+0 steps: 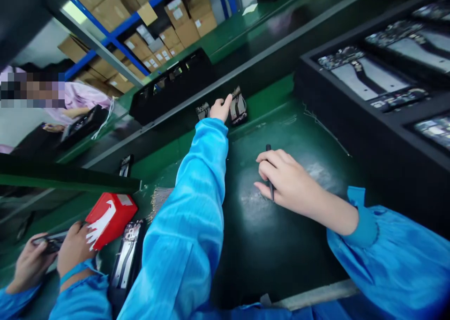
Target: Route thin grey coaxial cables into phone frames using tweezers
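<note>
While the left hand [221, 108] stretches out to the far edge of the green mat [253, 235], its fingers rest on an opened phone chassis [238, 107] lying there on the belt edge; grip looks like a light pinch on the chassis rim, not a full clamp, though the palm hides the contact. A second, smaller part [203, 110] sits just left of that hand, touching or nearly so, can't tell which.

Right hand [285, 179] is down on the mat, nearer the person than the chassis, fingers curled around a thin black stylus-like tool [270, 170]. Tip end is hidden under the fingers.

Progress, judged only from layout: the chassis is at the conveyor side, not on the mat centre, and the tool is not on it. So the unit is either just being fetched or just being passed on; the picture doesn't settle which.

Right of the chassis: black trays [369, 104] holding more opened phones. Behind it, a long black tray [172, 88] on the line, cartons on blue racking beyond.

Well left of the chassis, towards the near corner: a co-worker's two hands [52, 256] on a phone, a red box [110, 217] beside them, another opened unit [126, 256] lying next to it.
</note>
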Available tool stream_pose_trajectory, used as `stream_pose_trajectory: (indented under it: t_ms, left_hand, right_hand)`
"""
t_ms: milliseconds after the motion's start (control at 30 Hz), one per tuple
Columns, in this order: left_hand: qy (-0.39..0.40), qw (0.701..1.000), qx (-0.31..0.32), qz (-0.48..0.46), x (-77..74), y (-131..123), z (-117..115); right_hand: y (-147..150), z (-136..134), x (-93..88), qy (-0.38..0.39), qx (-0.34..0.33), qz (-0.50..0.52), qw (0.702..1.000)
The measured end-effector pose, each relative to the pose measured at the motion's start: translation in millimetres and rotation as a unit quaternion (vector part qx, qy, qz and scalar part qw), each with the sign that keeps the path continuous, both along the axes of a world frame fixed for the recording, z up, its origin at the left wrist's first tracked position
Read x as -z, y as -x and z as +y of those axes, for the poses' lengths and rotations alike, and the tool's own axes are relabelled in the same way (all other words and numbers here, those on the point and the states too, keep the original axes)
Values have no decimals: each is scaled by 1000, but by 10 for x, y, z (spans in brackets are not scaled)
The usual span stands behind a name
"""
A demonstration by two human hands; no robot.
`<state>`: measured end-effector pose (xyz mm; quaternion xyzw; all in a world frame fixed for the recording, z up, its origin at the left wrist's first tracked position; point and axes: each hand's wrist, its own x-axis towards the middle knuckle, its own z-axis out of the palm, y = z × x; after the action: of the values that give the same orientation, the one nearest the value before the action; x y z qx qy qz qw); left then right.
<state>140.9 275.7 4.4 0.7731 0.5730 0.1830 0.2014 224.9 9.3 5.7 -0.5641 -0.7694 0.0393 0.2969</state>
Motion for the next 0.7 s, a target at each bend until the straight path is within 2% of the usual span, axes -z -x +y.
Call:
stream_pose_trajectory:
  t_ms: [100, 200, 300, 367, 433, 500, 600, 700]
  left_hand:
    - [-40, 996, -36, 70, 76, 156, 28]
    - [-44, 993, -30, 106, 120, 308, -16]
    - [-37, 990, -3, 138, 67, 368, -91]
    - [-31, 986, 20, 161, -3, 405, -245]
    - [-29, 982, 47, 181, -65, 485, -545]
    - [-35, 976, 86, 196, -100, 616, -987]
    - [-77, 947, 227, 214, -81, 858, -1740]
    - [-75, 936, 290, 183, -16, 1095, -2272]
  right_hand:
    - [14, -28, -38, -5, -2, -9, 1000]
    - [19, -36, -45, 4, -1, -22, 1000]
    - [10, -24, -25, 13, 2, -29, 999]
    - [5, -14, -10, 17, 2, -29, 999]
    - [10, -8, 12, 22, -6, -32, 999]
    - [27, -9, 53, 26, -22, -38, 999]
    - [76, -18, 154, 24, -59, -45, 997]
    - [151, -31, 253, 20, -112, -66, 991]
